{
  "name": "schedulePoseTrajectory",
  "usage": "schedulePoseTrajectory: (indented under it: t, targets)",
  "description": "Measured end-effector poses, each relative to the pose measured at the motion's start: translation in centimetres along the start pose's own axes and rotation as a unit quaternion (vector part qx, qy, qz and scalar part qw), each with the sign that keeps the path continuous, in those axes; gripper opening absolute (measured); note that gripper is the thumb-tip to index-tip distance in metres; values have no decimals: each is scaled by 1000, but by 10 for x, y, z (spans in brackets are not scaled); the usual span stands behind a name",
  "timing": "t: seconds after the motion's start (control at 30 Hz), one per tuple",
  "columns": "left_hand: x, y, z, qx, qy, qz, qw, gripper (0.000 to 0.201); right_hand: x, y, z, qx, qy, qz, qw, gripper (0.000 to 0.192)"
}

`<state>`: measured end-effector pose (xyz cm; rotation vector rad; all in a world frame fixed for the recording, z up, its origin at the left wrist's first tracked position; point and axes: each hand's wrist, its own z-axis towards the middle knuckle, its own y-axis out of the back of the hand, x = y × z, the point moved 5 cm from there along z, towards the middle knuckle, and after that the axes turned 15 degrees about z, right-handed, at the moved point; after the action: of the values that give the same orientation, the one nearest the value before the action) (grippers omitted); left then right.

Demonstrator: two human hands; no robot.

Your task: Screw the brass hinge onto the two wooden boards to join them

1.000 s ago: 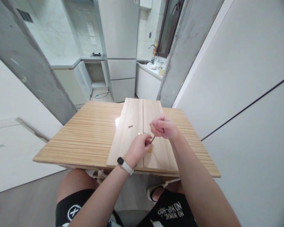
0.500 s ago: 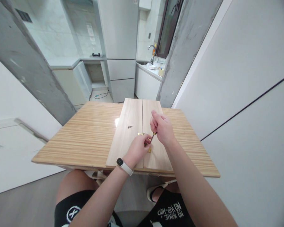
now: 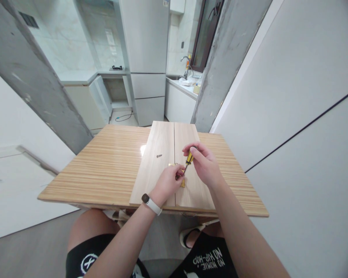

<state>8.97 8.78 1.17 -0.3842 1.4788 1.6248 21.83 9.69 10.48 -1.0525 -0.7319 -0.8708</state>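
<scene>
My right hand (image 3: 204,164) is closed around the yellow-and-black handle of a screwdriver (image 3: 189,158), which leans with its shaft running down and to the left. My left hand (image 3: 169,183) has its fingertips pinched together by the screwdriver's tip; what they hold is hidden. Beneath these fingers a brass-coloured hinge (image 3: 183,184) lies across the seam of two pale boards, partly covered. The left board (image 3: 150,173) carries a small dark screw (image 3: 159,156), lying loose on its side. The right board (image 3: 195,193) is under my right hand.
Both boards lie on a striped wooden table (image 3: 104,166), reaching from its near to its far edge. My legs are under the near edge. Beyond stand a fridge (image 3: 147,85) and a sink counter (image 3: 181,94). White panels and grey pillars flank the table.
My right hand has turned over and shifted slightly right and down, its fingers loosening so that the screwdriver's handle shows. My left hand has stayed in place.
</scene>
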Motion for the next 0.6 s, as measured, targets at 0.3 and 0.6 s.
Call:
schedulePoseTrajectory:
  t: [0.3,0.6]
  targets:
    - [-1,1,-1,-7,-5,-2,1000,28,-4,-3,-6,16,13,20,1000,28]
    - [-3,1,-2,-8,-3,-4,1000,29,2,-9,-11,31,-10,35,999,25]
